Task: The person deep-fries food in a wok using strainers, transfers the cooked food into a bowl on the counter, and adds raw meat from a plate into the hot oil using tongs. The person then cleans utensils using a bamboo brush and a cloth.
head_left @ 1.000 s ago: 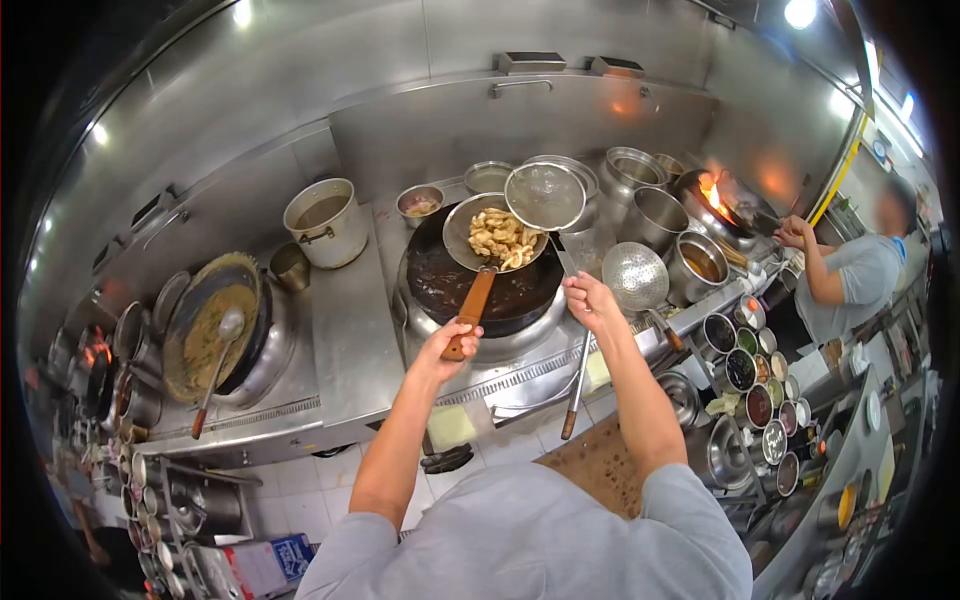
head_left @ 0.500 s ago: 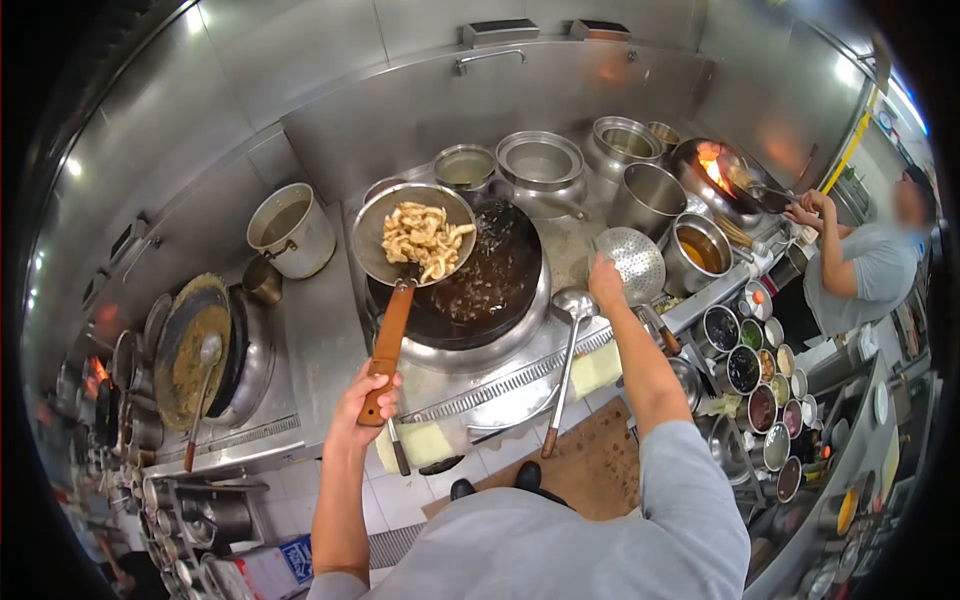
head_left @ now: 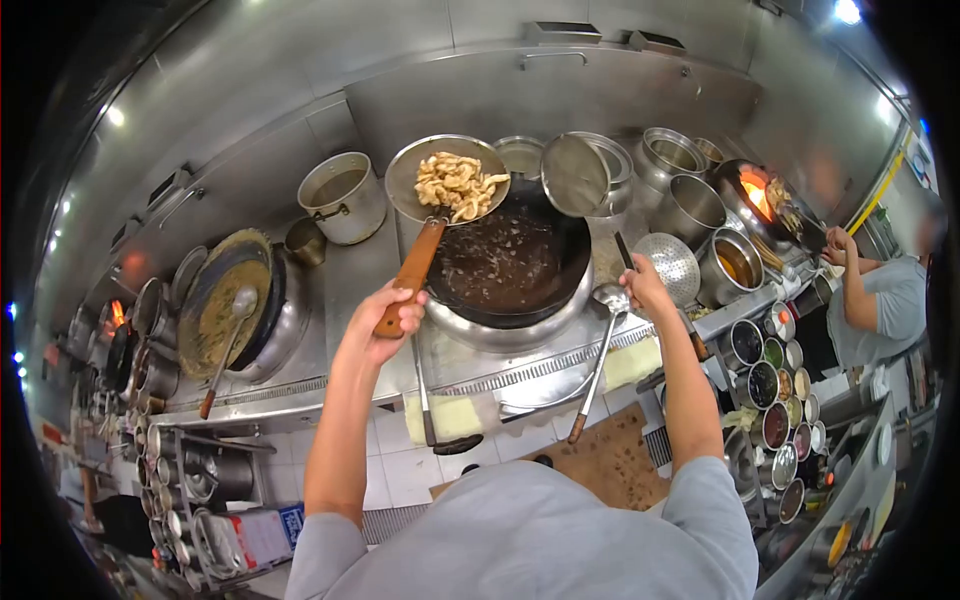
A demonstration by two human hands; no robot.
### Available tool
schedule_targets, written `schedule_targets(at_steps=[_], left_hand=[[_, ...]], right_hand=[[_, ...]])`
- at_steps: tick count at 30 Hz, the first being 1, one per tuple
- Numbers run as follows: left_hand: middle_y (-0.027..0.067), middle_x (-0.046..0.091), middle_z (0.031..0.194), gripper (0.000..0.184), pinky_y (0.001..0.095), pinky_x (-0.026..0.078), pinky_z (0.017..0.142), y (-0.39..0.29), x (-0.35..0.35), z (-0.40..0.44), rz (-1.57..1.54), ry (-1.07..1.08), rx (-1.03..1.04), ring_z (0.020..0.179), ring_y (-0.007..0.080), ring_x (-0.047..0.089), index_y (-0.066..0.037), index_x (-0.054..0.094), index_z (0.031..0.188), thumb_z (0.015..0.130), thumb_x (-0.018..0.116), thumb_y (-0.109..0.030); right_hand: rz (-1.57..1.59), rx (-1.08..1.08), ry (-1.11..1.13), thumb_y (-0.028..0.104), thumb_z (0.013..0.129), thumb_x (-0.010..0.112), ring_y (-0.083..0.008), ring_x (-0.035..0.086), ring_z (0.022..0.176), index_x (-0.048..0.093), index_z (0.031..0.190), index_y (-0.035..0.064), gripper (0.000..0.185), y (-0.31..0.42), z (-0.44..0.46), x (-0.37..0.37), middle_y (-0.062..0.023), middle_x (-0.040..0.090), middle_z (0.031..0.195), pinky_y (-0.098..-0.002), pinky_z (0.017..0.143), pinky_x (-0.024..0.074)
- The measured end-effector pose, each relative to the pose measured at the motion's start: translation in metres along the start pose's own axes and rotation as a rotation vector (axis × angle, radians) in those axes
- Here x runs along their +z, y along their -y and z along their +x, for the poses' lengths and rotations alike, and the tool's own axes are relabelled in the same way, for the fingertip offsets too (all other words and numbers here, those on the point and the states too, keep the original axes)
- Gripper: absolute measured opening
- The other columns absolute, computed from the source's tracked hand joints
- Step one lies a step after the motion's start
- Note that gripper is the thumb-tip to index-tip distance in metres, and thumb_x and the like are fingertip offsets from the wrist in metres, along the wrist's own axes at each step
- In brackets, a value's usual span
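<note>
A round strainer (head_left: 402, 188) heaped with pale food strips (head_left: 458, 187) is at the far-left edge of the black wok (head_left: 573, 250); whether it touches the rim cannot be told. Its wooden handle (head_left: 416, 268) sets the long axis, slanting from the bowl toward the person, down the wok's left side, to the left hand (head_left: 380, 320). That hand is the nearer one, its fingers wrapped around the handle's end, with the strainer ahead and a little to their right.

The right hand (head_left: 648, 284), right of the wok, has its fingers closed about a dark handle (head_left: 624, 250). This points toward a tilted mesh skimmer (head_left: 575, 180) at the wok's far-right edge, though the join is hard to see. Dark liquid (head_left: 505, 255) fills the wok between the two tools.

A ladle (head_left: 596, 372) slants off the bench (head_left: 350, 300) at the wok's near right; a perforated skimmer (head_left: 672, 270) is farther right. Left of the wok stands a tall pot (head_left: 347, 222).
</note>
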State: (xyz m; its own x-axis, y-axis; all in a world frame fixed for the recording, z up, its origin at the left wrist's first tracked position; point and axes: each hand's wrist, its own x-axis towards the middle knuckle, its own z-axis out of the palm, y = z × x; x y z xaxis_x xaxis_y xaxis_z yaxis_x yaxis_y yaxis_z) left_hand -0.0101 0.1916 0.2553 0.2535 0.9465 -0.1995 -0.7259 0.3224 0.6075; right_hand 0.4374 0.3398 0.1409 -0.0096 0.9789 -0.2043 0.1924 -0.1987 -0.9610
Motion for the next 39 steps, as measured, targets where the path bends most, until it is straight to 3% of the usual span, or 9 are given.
schedule_targets(at_steps=[1,7,11,13,17,24,28,33,39], left_hand=[[0.0157,0.050,0.092,0.048,0.0199,0.044,0.045,-0.005,0.002,0.001,-0.009,0.000,-0.003,0.061,0.0095,0.048,0.001,0.035,0.129,0.084,0.053,0.001],[0.0158,0.049,0.092,0.043,0.0205,0.045,0.047,-0.018,-0.003,0.000,-0.035,0.023,-0.002,0.062,0.0105,0.048,0.003,0.035,0.125,0.084,0.052,0.002],[0.0154,0.049,0.091,0.044,0.0211,0.045,0.047,-0.024,-0.008,-0.001,-0.037,0.033,-0.003,0.062,0.0106,0.048,0.003,0.034,0.125,0.084,0.051,0.003],[0.0152,0.049,0.091,0.044,0.0212,0.045,0.047,-0.026,-0.012,-0.003,-0.038,0.038,-0.005,0.062,0.0106,0.047,0.003,0.034,0.125,0.084,0.051,0.003],[0.0151,0.048,0.091,0.043,0.0210,0.045,0.047,-0.032,-0.017,-0.005,-0.041,0.068,-0.022,0.061,0.0103,0.047,0.003,0.033,0.124,0.085,0.051,0.003],[0.0157,0.048,0.091,0.045,0.0212,0.045,0.047,-0.035,-0.019,-0.013,-0.048,0.107,-0.037,0.062,0.0103,0.048,0.002,0.032,0.126,0.085,0.051,0.003],[0.0159,0.048,0.092,0.045,0.0215,0.046,0.047,-0.036,-0.021,-0.013,-0.044,0.133,-0.049,0.062,0.0104,0.048,0.002,0.031,0.126,0.085,0.051,0.003],[0.0159,0.051,0.090,0.039,0.0231,0.046,0.049,-0.038,-0.023,-0.010,-0.035,0.147,-0.058,0.061,0.0123,0.050,0.002,0.036,0.119,0.084,0.053,0.001],[0.0155,0.051,0.089,0.039,0.0229,0.046,0.049,-0.039,-0.024,-0.013,-0.021,0.148,-0.064,0.061,0.0122,0.050,0.002,0.037,0.119,0.084,0.053,0.000]], right_hand=[[0.008,0.052,-0.025,0.003,0.088,0.044,-0.0103,0.042,0.046,0.032,0.141,0.0089,0.054,0.000,0.001,0.015,-0.0027,0.052,0.071,-0.0256,0.034,0.0308],[0.327,0.351,0.150,-0.006,0.086,0.041,-0.0099,0.044,0.050,0.008,0.145,0.0077,0.069,-0.022,-0.008,0.102,-0.0101,0.053,0.078,-0.0240,0.037,0.0323],[0.508,0.439,0.262,-0.007,0.088,0.041,-0.0096,0.043,0.050,0.019,0.136,0.0038,0.054,-0.019,-0.018,0.160,-0.0115,0.052,0.076,-0.0226,0.036,0.0314],[0.905,0.506,0.376,-0.007,0.089,0.040,-0.0096,0.043,0.049,0.031,0.118,0.0051,0.033,-0.023,-0.009,0.175,-0.0139,0.053,0.078,-0.0213,0.034,0.0306],[1.154,0.518,0.489,-0.007,0.090,0.040,-0.0097,0.043,0.049,0.032,0.100,0.0085,0.020,-0.030,-0.007,0.179,-0.0158,0.053,0.079,-0.0210,0.033,0.0301],[0.222,0.101,-0.013,0.007,0.093,0.046,-0.0118,0.043,0.045,0.033,0.137,0.0093,0.046,0.001,-0.036,0.115,-0.0085,0.056,0.076,-0.0275,0.034,0.0349],[-0.483,-0.045,-0.101,0.007,0.089,0.048,-0.0165,0.049,0.044,0.034,0.138,0.0079,0.051,0.005,-0.035,0.075,-0.0085,0.056,0.069,-0.0308,0.036,0.0408],[-0.149,0.218,0.127,0.002,0.089,0.046,-0.0123,0.047,0.047,0.045,0.107,-0.0026,0.018,0.002,-0.047,0.059,-0.0079,0.057,0.072,-0.0286,0.036,0.0373],[-0.018,0.368,0.416,0.000,0.090,0.048,-0.0064,0.044,0.050,0.044,0.101,-0.0012,0.012,0.006,-0.059,0.059,-0.0090,0.055,0.079,-0.0223,0.036,0.0342]])
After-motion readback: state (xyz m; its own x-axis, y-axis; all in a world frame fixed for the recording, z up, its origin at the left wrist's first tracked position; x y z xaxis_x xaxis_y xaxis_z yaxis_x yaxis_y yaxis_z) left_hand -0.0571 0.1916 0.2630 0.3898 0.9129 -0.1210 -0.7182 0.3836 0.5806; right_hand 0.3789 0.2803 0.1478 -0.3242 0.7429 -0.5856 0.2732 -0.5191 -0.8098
